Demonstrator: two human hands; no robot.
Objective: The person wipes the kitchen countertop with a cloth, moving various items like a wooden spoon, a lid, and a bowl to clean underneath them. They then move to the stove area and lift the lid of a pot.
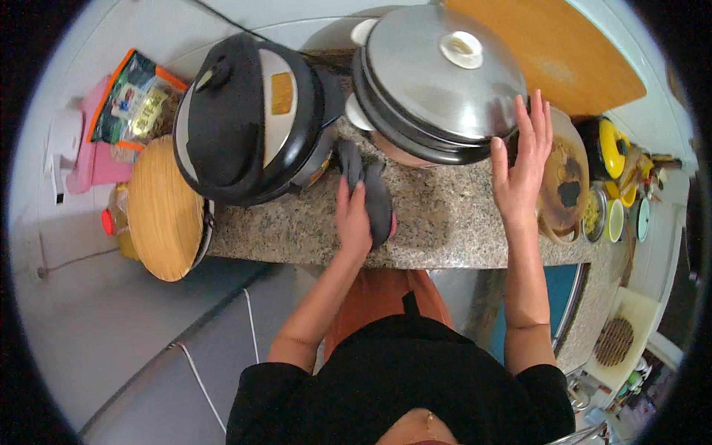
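A dark grey cloth (380, 208) is bunched under my left hand (354, 217), whose fingers press into it on the speckled granite counter (428, 211). Left of that hand stands a black and silver rice cooker (233, 122) with its lid down. My right hand (522, 161) is raised with fingers apart, holding nothing. Its fingertips overlap the right rim of a large pot with a silver metal lid (439, 83) and a white knob (461, 49); whether they touch it I cannot tell. White handles (360, 113) stick out on the pot's left side.
On the left are a round wooden lid (166, 211), a red-capped bottle (108, 222) and a food packet (136, 105). To the right stand a stained brown board or lid (564, 178), a yellow and black container (611, 147) and small bowls (613, 219). An orange-brown board (567, 55) leans at the back wall.
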